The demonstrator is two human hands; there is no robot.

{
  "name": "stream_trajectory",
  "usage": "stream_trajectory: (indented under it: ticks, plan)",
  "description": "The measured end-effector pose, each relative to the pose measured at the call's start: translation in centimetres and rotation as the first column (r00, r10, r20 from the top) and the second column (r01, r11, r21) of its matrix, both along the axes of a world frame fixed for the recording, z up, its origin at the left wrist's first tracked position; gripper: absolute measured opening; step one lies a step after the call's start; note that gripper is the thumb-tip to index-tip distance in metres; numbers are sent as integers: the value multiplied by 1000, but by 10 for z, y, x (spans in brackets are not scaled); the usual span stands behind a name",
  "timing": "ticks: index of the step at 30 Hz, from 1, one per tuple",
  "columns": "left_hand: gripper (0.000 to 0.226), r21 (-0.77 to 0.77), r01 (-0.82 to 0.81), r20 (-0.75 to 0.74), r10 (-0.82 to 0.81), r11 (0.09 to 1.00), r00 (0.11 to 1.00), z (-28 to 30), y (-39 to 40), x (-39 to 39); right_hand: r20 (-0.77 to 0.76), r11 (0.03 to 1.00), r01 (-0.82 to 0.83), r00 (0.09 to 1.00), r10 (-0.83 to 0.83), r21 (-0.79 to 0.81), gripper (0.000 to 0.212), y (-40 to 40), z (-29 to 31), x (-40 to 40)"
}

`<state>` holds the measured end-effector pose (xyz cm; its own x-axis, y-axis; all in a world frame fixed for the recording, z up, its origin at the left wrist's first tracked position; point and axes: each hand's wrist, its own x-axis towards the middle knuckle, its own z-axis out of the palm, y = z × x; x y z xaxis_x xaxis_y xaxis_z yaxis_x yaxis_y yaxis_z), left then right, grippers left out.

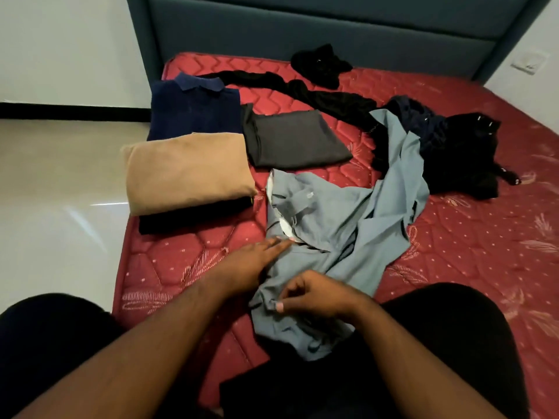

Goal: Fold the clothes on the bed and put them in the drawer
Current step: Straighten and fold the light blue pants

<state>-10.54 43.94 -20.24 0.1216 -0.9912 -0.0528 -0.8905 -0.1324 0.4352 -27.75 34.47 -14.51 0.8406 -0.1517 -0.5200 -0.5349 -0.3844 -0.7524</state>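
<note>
- On the near part of the red quilted mattress (472,243), a crumpled grey-blue shirt (329,225) lies spread, its lower end trailing toward the near edge and one long part running up toward the middle of the bed.
- The left hand (251,264) lies flat on the shirt's left side, fingers straight and together, their tips near the collar with its white lining.
- The right hand (314,294) has curled fingers, thumb and fingertips pinching a bunched fold of the shirt close to the near edge.
- Along the left edge sits a folded tan garment (187,170) on top of a folded black garment (193,217), both just beside the shirt's collar.
- Behind the tan one, toward the far left corner, lies a folded navy polo (193,110), collar toward the headboard (317,28).
- Just right of the polo is a folded dark grey garment (296,140), near the shirt's upper end but apart from it.
- Unfolded pieces lie beyond: a long black garment (305,92) stretched across the far part, a small black heap (320,65) near the headboard, and a dark pile of navy and black clothes (453,146) touching the shirt's long part on the right.
- The person's dark-clothed legs (453,343) rest at the near edge, under the shirt's lower end.
</note>
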Motion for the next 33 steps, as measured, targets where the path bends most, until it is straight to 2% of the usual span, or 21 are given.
stream_trajectory:
  ticks: [2, 3, 4, 5, 6, 7, 8, 10, 12, 14, 15, 16, 18, 20, 22, 24, 27, 33]
  plan:
    - [83, -11, -25, -107, 24, 1000, 994, 3, -7, 7, 121, 984, 121, 987, -105, -129, 15, -7, -4, 1]
    - [83, -59, -89, -257, 71, 994, 964, 3, -9, 9, 186, 964, 209, 966, -177, -166, 17, -12, -4, 1]
    - [83, -111, -187, -460, 116, 976, 880, 0, -10, 11, 258, 928, 313, 931, -258, -203, 21, -19, -2, 1]
    - [81, -141, -319, -652, 154, 937, 742, 0, -11, 10, 336, 869, 422, 882, -329, -258, 22, -25, 1, -2]
    - [75, -135, -442, -779, 180, 887, 600, 1, -14, 6, 412, 790, 523, 828, -381, -320, 19, -32, 3, -7]
    - [66, -111, -531, -837, 209, 840, 505, 3, -17, 2, 471, 720, 599, 777, -418, -350, 16, -38, 6, -11]
    - [56, -99, -577, -843, 240, 811, 481, 2, -23, -3, 512, 684, 635, 747, -424, -360, 16, -42, 9, -14]
    - [43, -94, -562, -817, 259, 822, 515, -6, -33, -7, 545, 681, 650, 725, -421, -338, 25, -45, 12, -15]
    - [45, -98, -549, -810, 254, 830, 528, -13, -38, -10, 555, 692, 664, 702, -447, -282, 30, -45, 9, -9]
    - [53, -150, -608, -755, 307, 780, 580, -24, -38, -11, 562, 707, 692, 646, -517, -146, 12, -47, 2, 0]
    - [51, -177, -636, -712, 348, 751, 609, -24, -37, -13, 537, 732, 679, 639, -550, -58, 11, -48, 0, 4]
    - [44, -204, -639, -687, 356, 742, 633, -26, -36, -15, 502, 762, 647, 653, -567, 19, 28, -49, -3, 8]
    - [33, -243, -546, -667, 270, 802, 694, -27, -33, -24, 442, 812, 577, 709, -549, 84, 51, -53, -7, 12]
    - [44, -311, -482, -624, 207, 819, 754, -26, -27, -35, 451, 854, 506, 737, -503, 124, 39, -55, -5, 13]
    - [49, -332, -497, -614, 215, 802, 759, -25, -18, -45, 474, 877, 454, 744, -470, 157, 21, -54, 3, 12]
    - [56, -326, -467, -582, 214, 822, 784, -24, -9, -49, 504, 880, 434, 726, -469, 193, 14, -52, 12, 9]
    - [62, -256, -355, -447, 215, 899, 868, -21, -2, -38, 551, 876, 429, 686, -475, 221, 20, -50, 22, 7]
    - [49, -174, -170, -519, 56, 970, 853, -20, -10, -33, 592, 815, 513, 580, -560, 269, 25, -54, 31, 4]
